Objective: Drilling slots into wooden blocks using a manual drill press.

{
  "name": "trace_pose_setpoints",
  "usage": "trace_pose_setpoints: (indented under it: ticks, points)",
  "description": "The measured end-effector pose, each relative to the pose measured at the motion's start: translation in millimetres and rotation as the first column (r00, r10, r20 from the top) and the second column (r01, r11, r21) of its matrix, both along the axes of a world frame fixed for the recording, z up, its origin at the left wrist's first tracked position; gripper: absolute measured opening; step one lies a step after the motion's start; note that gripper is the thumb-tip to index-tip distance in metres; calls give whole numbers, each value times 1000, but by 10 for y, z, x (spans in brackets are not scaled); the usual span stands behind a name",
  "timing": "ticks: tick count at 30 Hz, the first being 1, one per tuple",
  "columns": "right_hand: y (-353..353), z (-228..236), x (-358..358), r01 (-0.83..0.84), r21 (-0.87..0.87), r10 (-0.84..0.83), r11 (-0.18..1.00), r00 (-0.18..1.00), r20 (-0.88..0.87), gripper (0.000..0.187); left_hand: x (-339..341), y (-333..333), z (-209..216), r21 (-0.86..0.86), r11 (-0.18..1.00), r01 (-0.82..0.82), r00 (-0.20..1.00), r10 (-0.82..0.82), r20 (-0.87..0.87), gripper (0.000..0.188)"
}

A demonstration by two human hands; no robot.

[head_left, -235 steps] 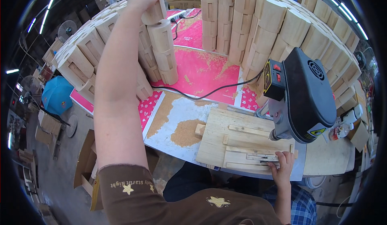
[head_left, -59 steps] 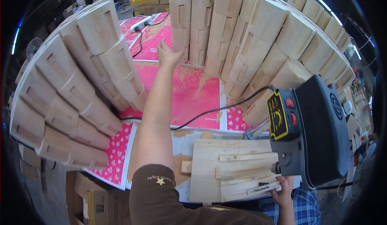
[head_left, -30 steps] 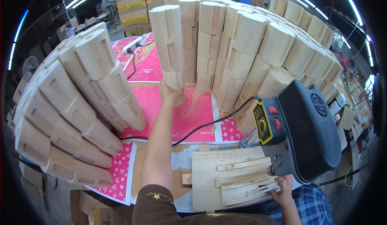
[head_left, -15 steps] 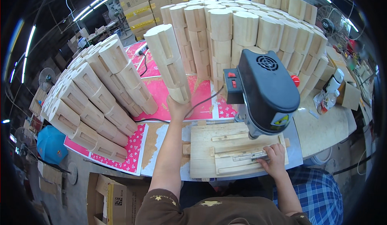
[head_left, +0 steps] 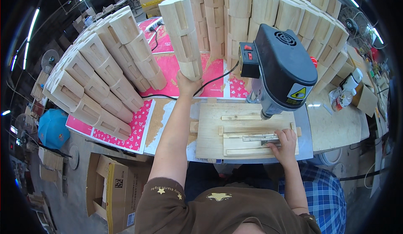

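Observation:
My left hand [head_left: 187,84] reaches forward and closes round the foot of a tall stack of pale wooden cylinders [head_left: 181,36], which have slots cut in their sides. The stack stands upright on the pink sheet. My right hand [head_left: 285,143] is closed at the right end of a slim metal bar [head_left: 256,137], its thumb below and fingers above. That bar lies among thin strips on a flat wooden jig board [head_left: 208,139]. Over the board's back edge hangs the head of a black bench drill [head_left: 283,66] with red switches on its side.
Stacked slotted cylinders [head_left: 94,83] stand at the left, and a larger block of cylinder stacks [head_left: 241,7] fills the back. A black cable [head_left: 216,79] runs from the drill past my left hand. Bottles [head_left: 344,99] stand at the right; an open carton [head_left: 121,188] sits below left.
The view has tilted, so the whole bench appears higher in the picture. My left hand still grips the stack's foot, and my right hand stays on the metal bar.

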State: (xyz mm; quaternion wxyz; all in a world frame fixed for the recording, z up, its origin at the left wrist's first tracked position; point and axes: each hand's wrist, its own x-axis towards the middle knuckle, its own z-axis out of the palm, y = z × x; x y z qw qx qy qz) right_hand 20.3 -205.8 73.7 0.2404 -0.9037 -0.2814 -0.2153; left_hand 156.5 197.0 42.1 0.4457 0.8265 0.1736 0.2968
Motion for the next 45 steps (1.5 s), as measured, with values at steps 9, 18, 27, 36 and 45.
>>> trace_pose_setpoints:
  ticks: [9, 18, 27, 36, 45]
  points:
    - [-114, -17, -51, 5, 9, -6, 1000, 999, 34, 47, 176, -27, 1412, 30, 996, -83, 872, 58, 487, 113]
    - [-137, -62, -9, -38, 10, 37, 999, 997, 72, 44, 279, -16, 1877, 157, 948, -277, 941, 234, 245, 102]
    - [-210, -42, 3, -108, -57, 111, 992, 993, 42, 42, -471, -333, 2136, 20, 1000, 22, 743, -30, 669, 87]
    - [-307, -20, 149, -228, 81, 238, 970, 958, -158, 33, -2134, -769, 1309, -132, 848, 514, 856, -495, 149, 81]
    - [-283, 31, 283, -215, 84, 229, 973, 949, -217, 29, -2216, -936, 565, -261, 718, 645, 619, -691, -373, 77]
